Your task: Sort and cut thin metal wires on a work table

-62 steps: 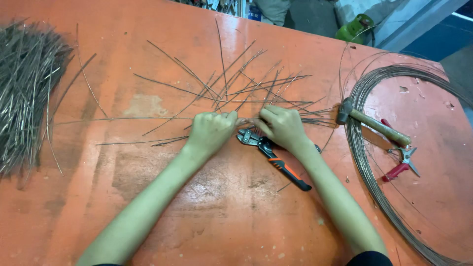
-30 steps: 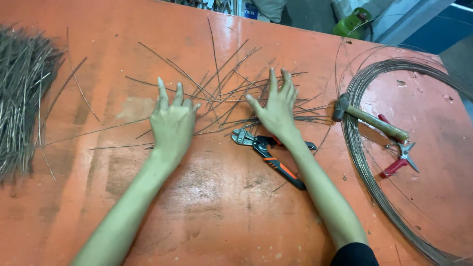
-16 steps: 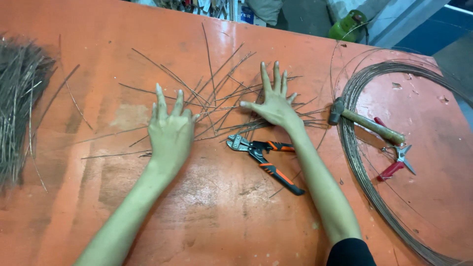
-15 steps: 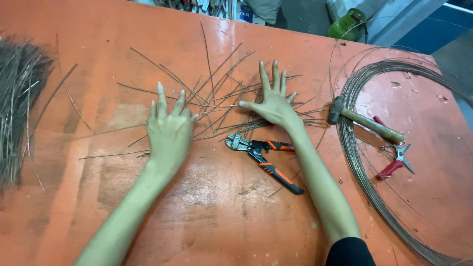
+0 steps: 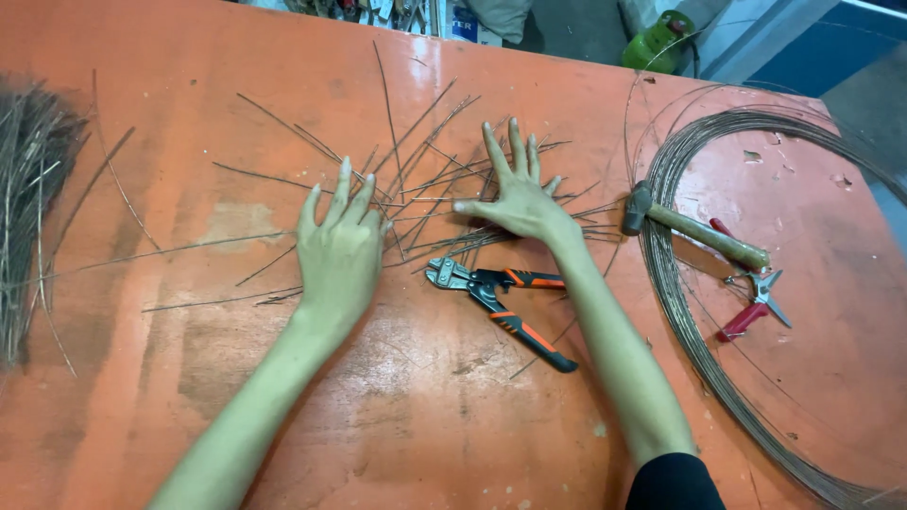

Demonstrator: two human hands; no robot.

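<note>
My left hand [image 5: 338,247] lies flat and open, palm down, on the left side of a scatter of cut wire pieces [image 5: 416,175] on the orange table [image 5: 189,397]. My right hand [image 5: 515,194] is also open with fingers spread, pressing on the right side of the same scatter. Neither hand holds anything. A bolt cutter [image 5: 501,302] with orange and black handles lies on the table just below my right hand, between my two forearms.
A thick bundle of cut wires [image 5: 28,208] lies at the left edge. A large coil of wire [image 5: 690,312] fills the right side, with a wooden-handled hammer [image 5: 694,231] and red-handled snips [image 5: 751,302] on it. A green bottle [image 5: 657,42] stands beyond the far edge.
Both hands were closed over the wires beside the bolt cutter; they have since let go, opened flat and slid up onto the scattered wires.
</note>
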